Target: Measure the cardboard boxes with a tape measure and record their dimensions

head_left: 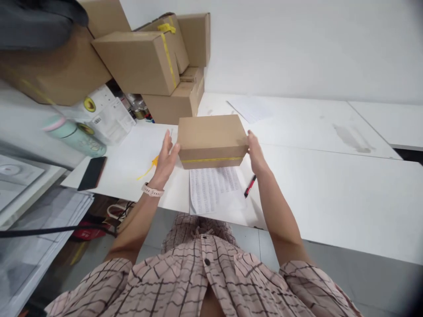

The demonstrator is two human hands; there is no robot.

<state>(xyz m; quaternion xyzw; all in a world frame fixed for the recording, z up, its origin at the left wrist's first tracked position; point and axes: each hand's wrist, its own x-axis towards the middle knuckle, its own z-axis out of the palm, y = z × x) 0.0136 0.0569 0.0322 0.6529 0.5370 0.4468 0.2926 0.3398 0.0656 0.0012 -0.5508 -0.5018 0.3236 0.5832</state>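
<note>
A closed brown cardboard box (209, 132) with a yellow strip of tape along its front side is in front of me, above a printed sheet (211, 189). My left hand (166, 160) is at the box's left side, fingers stretched out and apart. Its thumb reaches the box's edge, while a gap shows between the other fingers and the box. On the opposite side, my right hand (254, 149) grips the right end, its fingertips partly hidden. Whether the box rests on the table or is slightly raised, I cannot tell.
Several cardboard boxes (139, 61) are stacked at the back left. A mint bottle (76, 136) and a dark phone (92, 173) lie on the left of the white table (330, 189). A red and black pen (250, 186) lies by my right forearm; something yellow (154, 162) is behind my left hand.
</note>
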